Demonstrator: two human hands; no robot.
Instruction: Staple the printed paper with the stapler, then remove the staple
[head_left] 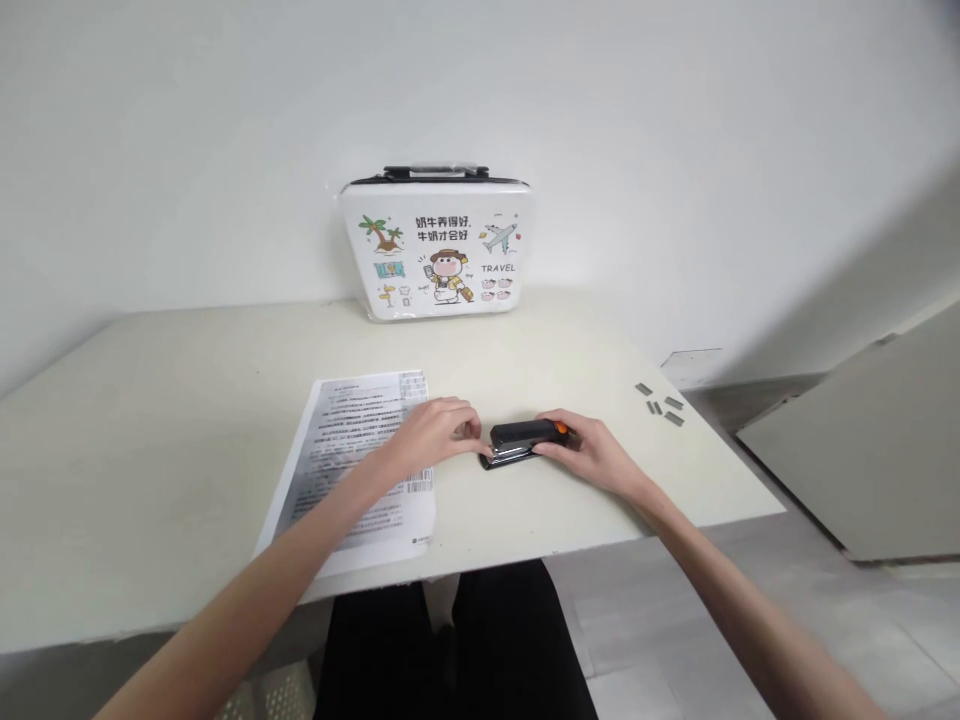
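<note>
A black stapler [521,432] with an orange patch near its back end lies on the white table. My right hand [592,452] grips that back end, thumb on the near side and fingers on the far side. At the front end, my left hand [437,432] has its fingers curled and its thumb against the stapler's tip. A thin metal strip shows between the stapler's top arm and its base. Under my left wrist and forearm lies a printed sheet or stack of paper [375,510], partly covered by them.
Several small grey staple strips [673,404] lie near the right edge of the table [525,350]. At the back, a white case [390,285] with cartoon prints and a black handle stands against the wall. A pale panel [885,450] is beyond the table on the right.
</note>
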